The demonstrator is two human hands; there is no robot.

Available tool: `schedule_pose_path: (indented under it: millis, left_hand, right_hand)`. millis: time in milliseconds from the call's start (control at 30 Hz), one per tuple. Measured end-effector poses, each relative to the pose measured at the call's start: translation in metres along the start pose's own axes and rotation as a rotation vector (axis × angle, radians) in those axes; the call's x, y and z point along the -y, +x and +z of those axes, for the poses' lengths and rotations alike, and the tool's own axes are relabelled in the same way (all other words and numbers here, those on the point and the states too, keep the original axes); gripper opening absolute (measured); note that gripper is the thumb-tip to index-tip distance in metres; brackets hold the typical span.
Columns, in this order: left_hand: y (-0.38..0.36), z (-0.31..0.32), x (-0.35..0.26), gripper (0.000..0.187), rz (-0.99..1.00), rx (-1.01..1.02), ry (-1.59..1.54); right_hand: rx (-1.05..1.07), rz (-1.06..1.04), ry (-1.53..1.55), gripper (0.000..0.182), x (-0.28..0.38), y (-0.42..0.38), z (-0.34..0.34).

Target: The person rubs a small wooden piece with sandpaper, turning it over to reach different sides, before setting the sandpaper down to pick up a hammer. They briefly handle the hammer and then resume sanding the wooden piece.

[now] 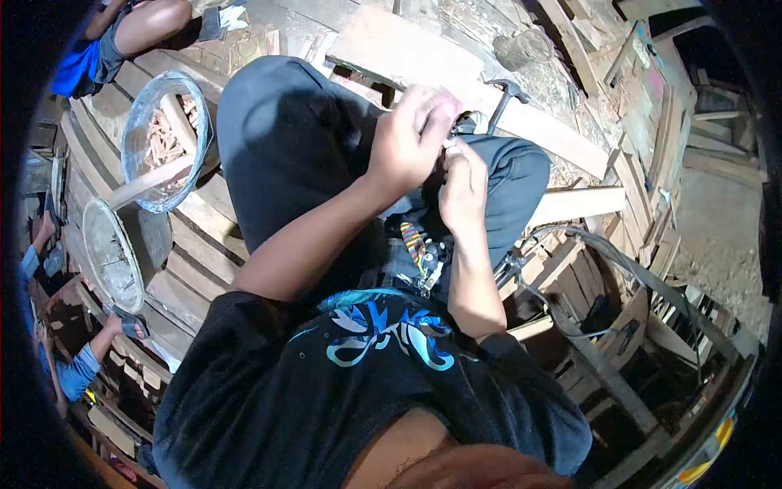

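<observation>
My left hand [414, 137] is raised above my lap, its fingers curled and closed near the fingertips of my right hand. My right hand [464, 183] is closed in a pinch just below and to the right. A small pale bit [450, 143] shows at the right fingertips, too small to name. What the left fingers hold, if anything, is hidden. Just beyond the hands, a hammer [498, 110] lies with its dark head away from me, beside a small shiny metallic thing [464, 126] partly covered by my left hand.
Wooden boards [407, 45] lie in front of my knees, with a log stump [523, 49] behind. On the left stands a bucket [130, 143] holding wood pieces, near a round shallow container [88, 236]. Another person's leg [151, 28] shows at upper left; a cable [619, 253] runs right.
</observation>
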State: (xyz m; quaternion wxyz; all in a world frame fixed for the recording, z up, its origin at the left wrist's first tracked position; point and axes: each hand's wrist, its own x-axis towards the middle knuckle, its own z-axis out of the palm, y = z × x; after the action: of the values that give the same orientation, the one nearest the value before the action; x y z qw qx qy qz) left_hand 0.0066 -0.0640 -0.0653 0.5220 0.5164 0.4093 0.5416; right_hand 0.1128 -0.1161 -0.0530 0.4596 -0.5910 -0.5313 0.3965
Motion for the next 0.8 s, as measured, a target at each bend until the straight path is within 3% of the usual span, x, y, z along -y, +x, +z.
schedule_pose_path:
  millis: [67,200,233,267,300,333,367,433,500,533,667,700,767,800]
  left_hand:
    - [-0.002,-0.005,-0.018,0.018,0.013,0.044,0.272]
    - [0.012,0.001,-0.005,0.018,-0.013,-0.097,0.261]
    - [0.005,0.003,-0.019,0.021,0.049,-0.036,0.161]
    - [-0.003,0.002,-0.018,0.022,0.024,-0.006,0.261]
    - [-0.006,0.002,-0.017,0.022,0.004,0.024,0.359]
    - [-0.002,0.001,-0.019,0.024,0.064,0.036,0.18]
    - [0.005,-0.003,-0.008,0.024,0.007,-0.021,0.387]
    - [0.012,0.0,-0.016,0.025,-0.091,-0.061,0.015]
    - [0.002,-0.001,-0.016,0.022,-0.019,-0.017,0.283]
    - [-0.004,-0.002,-0.022,0.019,0.03,0.046,0.284]
    - [0.011,0.003,-0.01,0.018,0.047,-0.071,0.11]
    - [0.011,0.001,-0.009,0.018,-0.008,-0.07,0.283]
    - [-0.002,-0.001,-0.018,0.018,0.052,0.039,0.303]
    - [-0.006,0.0,-0.021,0.018,-0.019,0.053,0.369]
  right_hand:
    - [-0.023,-0.009,-0.012,0.021,0.003,-0.002,0.002]
    - [0.017,0.031,0.007,0.023,-0.003,0.001,-0.002]
    - [-0.005,0.013,0.068,0.024,-0.002,0.002,-0.001]
    - [-0.046,0.13,0.14,0.024,0.004,0.002,0.0]
    - [-0.041,0.113,0.103,0.024,0.002,-0.002,0.002]
    - [-0.038,0.087,0.066,0.024,-0.002,-0.005,0.003]
    - [-0.035,0.063,0.028,0.025,-0.004,-0.006,0.002]
    - [0.036,0.047,-0.017,0.024,-0.001,-0.003,-0.003]
    - [0.022,0.051,0.058,0.023,-0.002,-0.003,-0.003]
    - [0.016,0.096,0.1,0.021,-0.005,-0.003,-0.003]
    - [-0.016,-0.004,-0.002,0.021,-0.008,-0.005,0.001]
    - [-0.026,0.006,-0.017,0.021,-0.003,-0.005,0.002]
    - [0.006,0.043,0.117,0.023,-0.007,0.001,-0.002]
    - [-0.034,0.017,0.091,0.024,0.004,0.001,0.0]
